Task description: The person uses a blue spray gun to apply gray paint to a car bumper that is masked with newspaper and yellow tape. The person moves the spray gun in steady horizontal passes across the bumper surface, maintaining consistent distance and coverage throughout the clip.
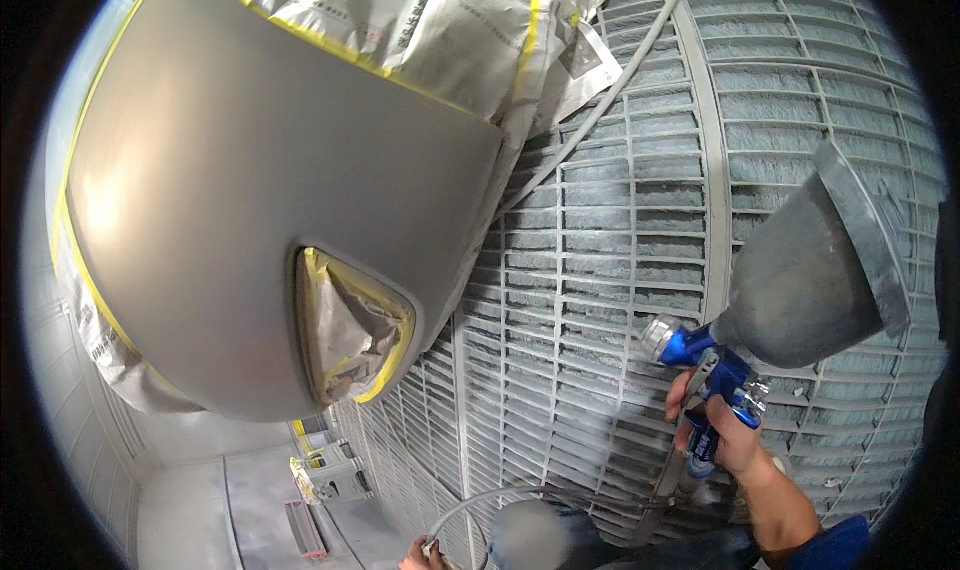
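At the right, my right hand (735, 435) is wrapped round the handle of a blue spray gun (728, 380). The gun's silver nozzle (660, 338) points left, toward a grey painted vehicle panel (250, 160), with a gap between them. A large grey paint cup (805, 280) sits on the gun, tilted toward the upper right. My left hand (422, 555), partly cut off at the lower edge, grips a grey hose (470, 500). Yellow masking tape (390, 75) edges the panel, and a taped, paper-covered opening (355, 330) lies in its lower right part.
Printed masking paper (400, 15) drapes above the panel. Slatted metal floor grating (590, 270) spreads below, crossed by another pale hose (610, 95). Toward the lower left stand a cluttered pale stand (335, 475) and a long grey object (305, 530). My knee (535, 535) shows at the bottom.
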The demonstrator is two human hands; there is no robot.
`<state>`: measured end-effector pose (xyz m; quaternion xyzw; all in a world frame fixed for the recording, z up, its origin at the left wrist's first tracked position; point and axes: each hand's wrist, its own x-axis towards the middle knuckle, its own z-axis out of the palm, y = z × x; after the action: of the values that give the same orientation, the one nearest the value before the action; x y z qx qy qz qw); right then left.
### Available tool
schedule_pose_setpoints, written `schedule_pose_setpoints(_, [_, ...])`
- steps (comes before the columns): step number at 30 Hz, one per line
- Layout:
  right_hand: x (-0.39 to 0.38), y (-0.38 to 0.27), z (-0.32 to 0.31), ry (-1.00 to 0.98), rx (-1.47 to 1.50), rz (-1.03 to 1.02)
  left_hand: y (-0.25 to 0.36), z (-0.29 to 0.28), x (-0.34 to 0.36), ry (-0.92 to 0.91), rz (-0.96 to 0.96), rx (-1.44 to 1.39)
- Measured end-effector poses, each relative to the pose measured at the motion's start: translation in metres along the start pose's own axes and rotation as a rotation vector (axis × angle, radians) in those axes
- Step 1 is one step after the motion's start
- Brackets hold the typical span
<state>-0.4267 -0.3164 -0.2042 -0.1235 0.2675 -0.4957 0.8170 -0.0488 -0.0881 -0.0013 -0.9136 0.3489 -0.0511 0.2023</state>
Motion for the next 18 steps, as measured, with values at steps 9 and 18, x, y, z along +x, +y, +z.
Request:
schedule_pose_setpoints(9, [-0.012, 0.014, 0.022, -0.045, -0.062, 0.063, -0.077, 0.054, -0.01, 0.182, 0.075, -0.003])
schedule_pose_setpoints(18, [0.027, 0.004, 0.08, 0.206, -0.187, -0.275, -0.105, 0.039, -0.003, 0.195, -0.134, -0.137])
